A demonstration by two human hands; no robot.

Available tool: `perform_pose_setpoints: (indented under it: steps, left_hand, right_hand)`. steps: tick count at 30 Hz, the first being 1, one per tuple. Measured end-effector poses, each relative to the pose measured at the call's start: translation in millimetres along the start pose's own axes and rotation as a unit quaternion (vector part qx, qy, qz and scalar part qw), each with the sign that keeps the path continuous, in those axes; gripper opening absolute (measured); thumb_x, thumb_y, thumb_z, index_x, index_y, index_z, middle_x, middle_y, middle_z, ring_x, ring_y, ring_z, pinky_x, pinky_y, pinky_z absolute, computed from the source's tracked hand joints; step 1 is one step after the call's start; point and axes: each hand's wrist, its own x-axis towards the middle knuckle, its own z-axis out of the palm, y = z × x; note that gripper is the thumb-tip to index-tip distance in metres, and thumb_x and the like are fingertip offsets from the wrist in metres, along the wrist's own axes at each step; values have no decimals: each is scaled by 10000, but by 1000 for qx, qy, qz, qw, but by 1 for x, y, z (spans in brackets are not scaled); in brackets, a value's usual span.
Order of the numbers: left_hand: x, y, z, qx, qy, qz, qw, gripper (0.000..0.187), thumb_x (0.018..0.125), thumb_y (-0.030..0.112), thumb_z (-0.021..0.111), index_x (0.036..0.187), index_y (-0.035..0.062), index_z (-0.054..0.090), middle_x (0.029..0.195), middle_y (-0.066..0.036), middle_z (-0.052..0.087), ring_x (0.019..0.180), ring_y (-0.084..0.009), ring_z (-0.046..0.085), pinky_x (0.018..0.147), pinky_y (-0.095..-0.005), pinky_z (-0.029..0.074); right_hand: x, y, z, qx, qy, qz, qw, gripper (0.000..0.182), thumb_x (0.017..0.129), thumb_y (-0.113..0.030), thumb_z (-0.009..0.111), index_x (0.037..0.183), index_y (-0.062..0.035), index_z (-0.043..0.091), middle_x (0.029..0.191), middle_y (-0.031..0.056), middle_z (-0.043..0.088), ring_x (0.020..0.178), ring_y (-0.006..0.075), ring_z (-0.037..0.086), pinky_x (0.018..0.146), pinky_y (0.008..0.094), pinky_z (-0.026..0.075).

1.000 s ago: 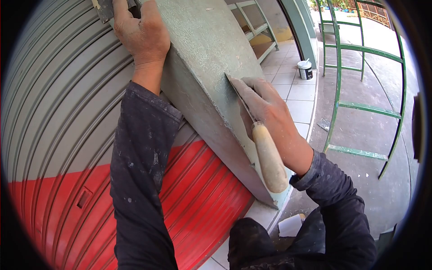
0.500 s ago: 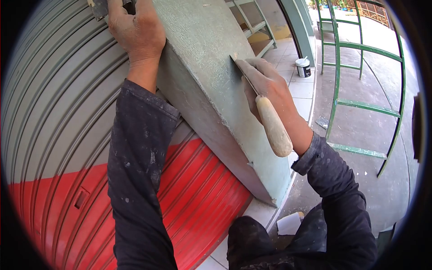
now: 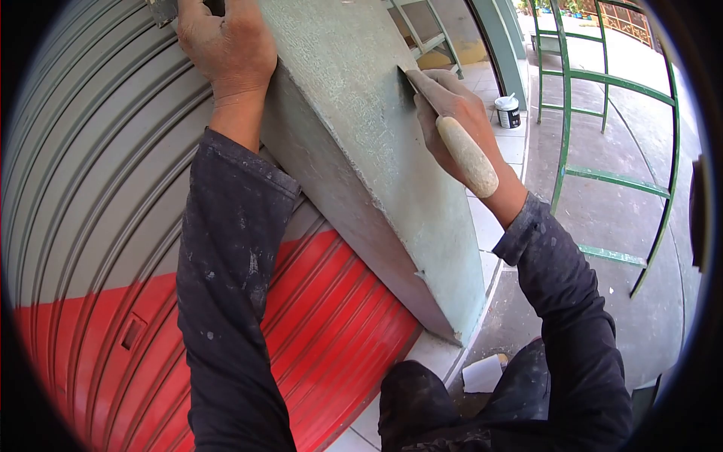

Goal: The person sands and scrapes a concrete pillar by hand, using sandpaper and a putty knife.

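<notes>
My right hand [image 3: 456, 109] is closed around a putty knife with a pale wooden handle [image 3: 468, 157]. Its fingers lie along the blade, whose dark edge sits right at the broad face of a grey-green pillar [image 3: 361, 113]. The handle points back toward my wrist. Up at the top edge of the view, my left hand [image 3: 232, 47] grips a flat, grey-smeared piece [image 3: 162, 10], partly cut off by the frame. That hand is beside the pillar's left corner, in front of the shutter.
A ribbed roller shutter [image 3: 98, 218], grey above and red below, fills the left. Green metal scaffold frames [image 3: 617, 181] stand at right. A black-and-white paint tub [image 3: 507, 111] is on the tiles. White paper [image 3: 483, 374] lies near my legs.
My right hand and the putty knife have moved up the pillar face and slightly right. My left hand has shifted only slightly.
</notes>
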Motion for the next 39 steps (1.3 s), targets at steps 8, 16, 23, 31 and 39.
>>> perform_pose_setpoints:
  steps: [8, 16, 23, 31, 39]
  left_hand:
    - [1, 1, -3, 13, -14, 14, 1000, 679, 863, 51, 460, 1515, -124, 395, 1533, -258, 464, 1428, -326, 424, 1207, -335, 267]
    - [2, 2, -2, 17, -20, 11, 1000, 688, 856, 61, 466, 1515, -124, 396, 1533, -265, 463, 1436, -338, 418, 1214, -344, 257]
    - [1, -3, -6, 53, -14, 35, 998, 689, 852, 70, 471, 1510, -126, 404, 1537, -276, 455, 1457, -351, 394, 1228, -361, 233]
    - [1, -5, -5, 0, -8, -1, 1000, 686, 858, 51, 462, 1520, -120, 394, 1539, -259, 458, 1442, -323, 410, 1211, -342, 261]
    - [3, -9, -8, 40, -20, 16, 999, 682, 865, 73, 469, 1515, -119, 403, 1544, -259, 449, 1433, -320, 416, 1205, -331, 266]
  right_hand:
    - [8, 10, -2, -16, -3, -22, 1000, 321, 945, -7, 605, 1259, 48, 646, 1112, 235, 672, 960, 418, 671, 852, 425, 543]
    - [-8, -18, -10, 33, -61, 20, 997, 517, 877, -39, 596, 1389, 19, 568, 1246, 258, 613, 1152, 432, 599, 1010, 452, 496]
    - [-26, -57, -20, 56, -86, 14, 995, 603, 856, -5, 598, 1451, 31, 505, 1204, 238, 584, 1116, 389, 571, 994, 444, 481]
    - [-64, -27, -19, 61, -127, 138, 980, 626, 852, 33, 598, 1471, -3, 512, 1264, 234, 564, 1124, 377, 585, 1005, 437, 491]
    - [-87, -31, -24, 50, -118, 129, 983, 632, 844, 29, 609, 1468, -13, 516, 1257, 221, 569, 1148, 386, 574, 1032, 432, 477]
